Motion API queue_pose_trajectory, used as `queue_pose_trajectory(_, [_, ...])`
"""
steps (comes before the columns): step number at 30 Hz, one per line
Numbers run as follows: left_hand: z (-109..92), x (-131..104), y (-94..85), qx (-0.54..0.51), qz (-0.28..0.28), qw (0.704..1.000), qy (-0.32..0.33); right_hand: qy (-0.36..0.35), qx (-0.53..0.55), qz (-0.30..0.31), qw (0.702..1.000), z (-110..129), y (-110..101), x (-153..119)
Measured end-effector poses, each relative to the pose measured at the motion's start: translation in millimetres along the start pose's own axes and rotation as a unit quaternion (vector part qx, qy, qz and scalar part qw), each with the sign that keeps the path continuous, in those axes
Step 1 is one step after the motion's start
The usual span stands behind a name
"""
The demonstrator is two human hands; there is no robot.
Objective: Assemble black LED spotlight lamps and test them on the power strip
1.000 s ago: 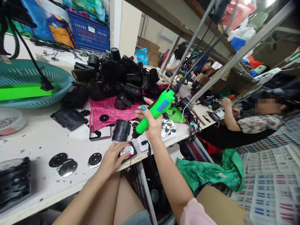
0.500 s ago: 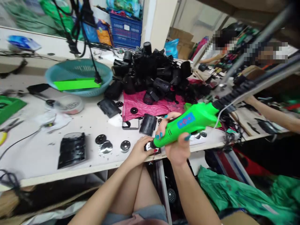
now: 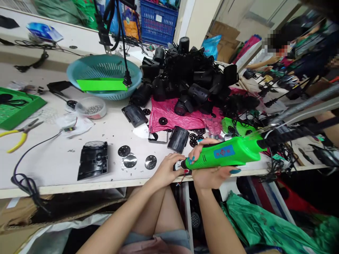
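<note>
My right hand [image 3: 208, 173] is wrapped round a bright green electric screwdriver [image 3: 222, 153], which lies almost level with its tip pointing left. At the bench's front edge, my left hand [image 3: 167, 169] pinches a small black and silver part [image 3: 179, 165] with thin wires hanging below it. The screwdriver's nose meets this part; the exact contact is hidden by my fingers. Left of my hands lie thin round discs [image 3: 150, 162] and an open black plastic housing [image 3: 94, 159]. Another black shell [image 3: 178, 139] sits just behind my left hand.
Behind are a heap of black housings [image 3: 185, 76] on pink plastic [image 3: 169, 114], a blue-green basket [image 3: 72, 70] and a tub of screws [image 3: 102, 106]. Yellow-handled pliers [image 3: 19, 139] lie left. A metal pole [image 3: 299, 106] slants on the right. Other people work beyond.
The screwdriver has swung to a flatter angle, and my right hand has turned with it. My left hand still pinches the small part. The camera view has shifted, moving the bench scene rightward.
</note>
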State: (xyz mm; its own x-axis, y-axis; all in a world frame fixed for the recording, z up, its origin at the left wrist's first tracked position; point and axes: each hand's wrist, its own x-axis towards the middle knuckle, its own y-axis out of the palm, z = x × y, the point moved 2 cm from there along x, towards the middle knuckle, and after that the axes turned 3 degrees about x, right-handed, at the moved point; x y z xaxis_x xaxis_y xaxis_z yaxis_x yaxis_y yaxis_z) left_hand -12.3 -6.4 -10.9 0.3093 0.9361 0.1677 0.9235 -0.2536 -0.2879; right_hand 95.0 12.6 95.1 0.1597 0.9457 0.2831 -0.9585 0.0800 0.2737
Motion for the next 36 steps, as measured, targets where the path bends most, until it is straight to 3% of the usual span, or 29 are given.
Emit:
queue_pose_trajectory(3, [1.0, 0.1, -0.1, -0.001, 0.002, 1.0, -0.003, -0.039, 0.046, -0.003, 0.998, -1.1, 2.0, -3.8])
queue_pose_trajectory(11, [2.2, -1.0, 0.1, 0.012, 0.003, 1.0, -0.006, 0.008, 0.029, -0.012, 0.999, -12.9, 0.9, -4.4])
queue_pose_trajectory(21, [-1.4, 1.8, -0.6, 0.002, 0.001, 1.0, 0.021, -0.032, 0.027, -0.008, 0.999, -11.0, 17.9, -14.1])
queue_pose_trajectory(24, [-3.5, -1.0, -2.9, 0.033, -0.002, 0.999, 0.032, -0.04, 0.046, -0.018, 0.998, -5.1, 16.7, -14.9])
queue_pose_trajectory(29, [-11.1, -16.9, -18.6, 0.044, -0.078, 0.995, 0.035, -0.085, 0.076, -0.074, 0.991, 18.0, 13.4, -16.9])
queue_pose_trajectory(36, [-19.7, -35.4, -22.5, 0.001, -0.051, 0.999, 0.021, -0.093, 0.074, -0.071, 0.99, 45.4, 14.0, -23.8])
